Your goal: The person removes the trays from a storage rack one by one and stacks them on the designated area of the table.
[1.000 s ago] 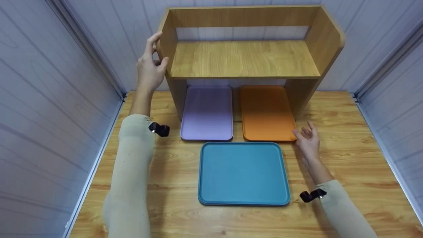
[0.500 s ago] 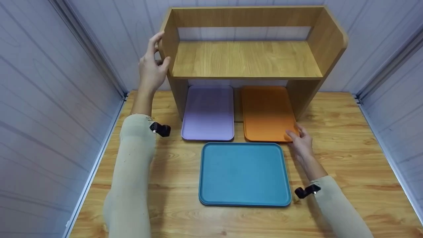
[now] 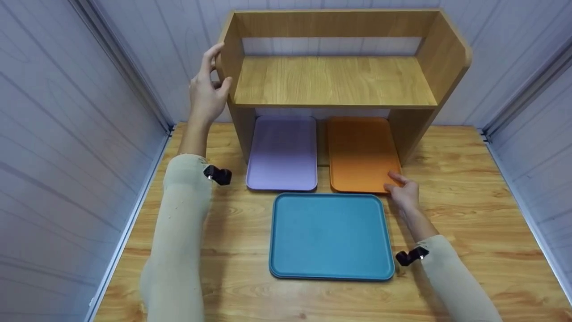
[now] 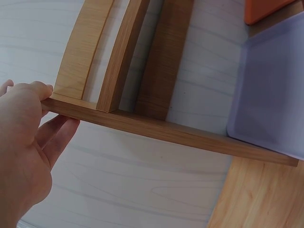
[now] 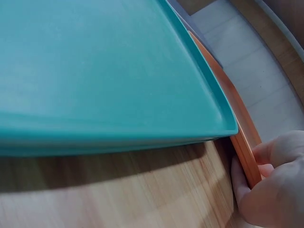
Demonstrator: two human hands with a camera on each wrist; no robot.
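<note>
A wooden shelf unit (image 3: 333, 80) stands at the back of the table. My left hand (image 3: 206, 91) grips its left side panel (image 4: 142, 127), thumb on the inner face and fingers on the outer. Under the shelf lie a lilac tray (image 3: 281, 152) and an orange tray (image 3: 361, 152), side by side. My right hand (image 3: 402, 191) pinches the orange tray's near right corner (image 5: 247, 156), thumb on top, fingers under the rim. A larger teal tray (image 3: 330, 235) lies flat in front of both, its edge (image 5: 118, 137) right beside that hand.
The wooden table (image 3: 469, 192) is boxed in by pale panelled walls (image 3: 67, 134) on the left, right and behind. The shelf's upper board is bare. Bare wood runs on either side of the teal tray and along the front edge.
My right hand has moved left from hovering beside the orange tray and has taken hold of its near right corner. The left hand has stayed on the shelf's side panel.
</note>
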